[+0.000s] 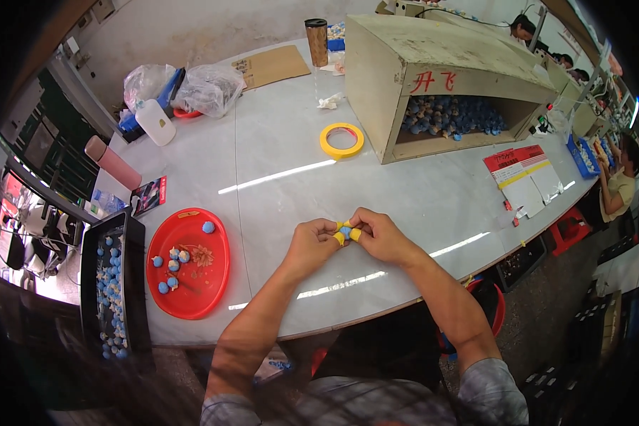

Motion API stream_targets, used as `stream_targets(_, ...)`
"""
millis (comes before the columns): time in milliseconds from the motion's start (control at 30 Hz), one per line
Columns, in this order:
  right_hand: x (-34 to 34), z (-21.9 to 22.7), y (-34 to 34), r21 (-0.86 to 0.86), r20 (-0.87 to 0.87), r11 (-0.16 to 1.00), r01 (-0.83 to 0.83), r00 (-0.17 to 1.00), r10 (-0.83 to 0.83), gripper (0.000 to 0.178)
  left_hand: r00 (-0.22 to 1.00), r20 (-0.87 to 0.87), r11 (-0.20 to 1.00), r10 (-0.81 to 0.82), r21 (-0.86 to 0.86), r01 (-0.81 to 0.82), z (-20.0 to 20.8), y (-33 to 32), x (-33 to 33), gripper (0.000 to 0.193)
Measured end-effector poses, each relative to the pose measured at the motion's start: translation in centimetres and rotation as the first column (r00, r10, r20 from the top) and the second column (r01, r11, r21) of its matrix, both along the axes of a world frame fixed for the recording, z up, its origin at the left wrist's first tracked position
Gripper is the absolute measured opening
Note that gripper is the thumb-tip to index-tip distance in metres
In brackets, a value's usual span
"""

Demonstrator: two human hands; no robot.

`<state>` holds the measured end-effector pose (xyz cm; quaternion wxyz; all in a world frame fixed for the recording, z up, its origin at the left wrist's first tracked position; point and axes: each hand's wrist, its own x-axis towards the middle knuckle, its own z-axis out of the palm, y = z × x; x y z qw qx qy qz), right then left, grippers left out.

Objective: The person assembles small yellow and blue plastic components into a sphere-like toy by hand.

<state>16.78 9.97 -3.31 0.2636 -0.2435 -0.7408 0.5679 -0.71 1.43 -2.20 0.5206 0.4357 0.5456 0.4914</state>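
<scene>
Both my hands meet over the table in the middle of the view. My left hand and my right hand pinch a small blue piece between thumbs and fingers. Yellow wraps cover several of my fingertips, and the piece is too small and covered to tell its exact kind. To the left of my hands, a round red tray bears several small blue-and-white balls. Beyond my hands lies a roll of yellow tape.
A black bin with similar pieces stands left of the tray. At the back right, a beige box holds a heap of blue pieces. A pink bottle, plastic bags, a brown tumbler and a person are farther off.
</scene>
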Motion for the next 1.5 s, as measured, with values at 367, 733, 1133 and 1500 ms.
stream_targets(367, 0.1, 0.8, -0.1, 0.007, 0.004, 1.000, 0.008, 1.000, -0.008, 0.012, 0.999, 0.001, 0.999, 0.044, 0.006, -0.044, 0.1, 0.0, 0.3, 0.025)
stream_targets(733, 0.3, 2.7, -0.5, -0.261, 0.081, 0.964, -0.049, 0.994, 0.072, 0.013, 0.999, 0.054, 1.000, 0.009, 0.005, -0.009, -0.1, 0.0, -0.5, 0.028)
stream_targets(1133, 0.2, 2.6, -0.6, -0.157, 0.092, 0.987, -0.032, 0.995, 0.047, 0.014, 0.999, 0.033, 1.000, 0.015, 0.019, -0.015, -0.1, 0.0, -0.3, 0.025)
stream_targets(1500, 0.2, 1.4, -0.6, -0.049, 0.088, 0.999, -0.009, 0.996, 0.013, 0.019, 0.998, -0.037, 0.998, 0.044, 0.048, -0.042, -0.3, -0.1, 0.5, 0.022)
